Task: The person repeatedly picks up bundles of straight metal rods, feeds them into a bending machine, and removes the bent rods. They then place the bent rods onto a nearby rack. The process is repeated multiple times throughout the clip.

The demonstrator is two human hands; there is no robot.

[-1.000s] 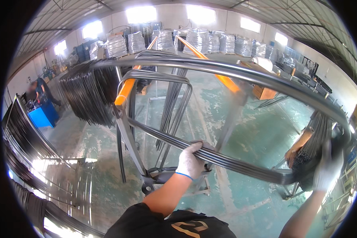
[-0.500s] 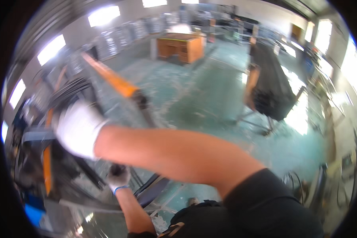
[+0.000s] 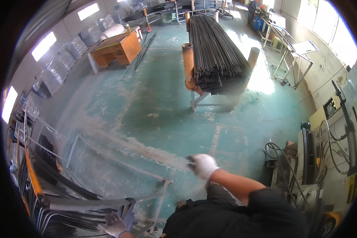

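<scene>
My left hand (image 3: pixel 114 226), in a white work glove, is low in the view with its fingers stretched out. It lies over or beside several dark bent rods (image 3: pixel 73 218); whether it touches them I cannot tell. Those rods sit on a rack with a grey metal bar (image 3: pixel 87 203) across it and an orange post (image 3: pixel 33 174) at its left. My right hand (image 3: pixel 203 166), gloved in white with dark fingertips, is in front of my body above the green floor. Its fingers are loosely bent and a bit blurred, and nothing shows in them.
A large bundle of straight black rods (image 3: pixel 218 51) lies on a stand between rusty posts (image 3: pixel 188 59) ahead. A wooden desk (image 3: pixel 117 49) stands far left. Machinery with looped cables (image 3: pixel 283 152) lines the right side. A low metal frame (image 3: pixel 160 194) is on the floor nearby.
My right arm has swung from the rack on the left back to the right, and its hand is now before my body. The view has turned rightward. My left hand appears lower.
</scene>
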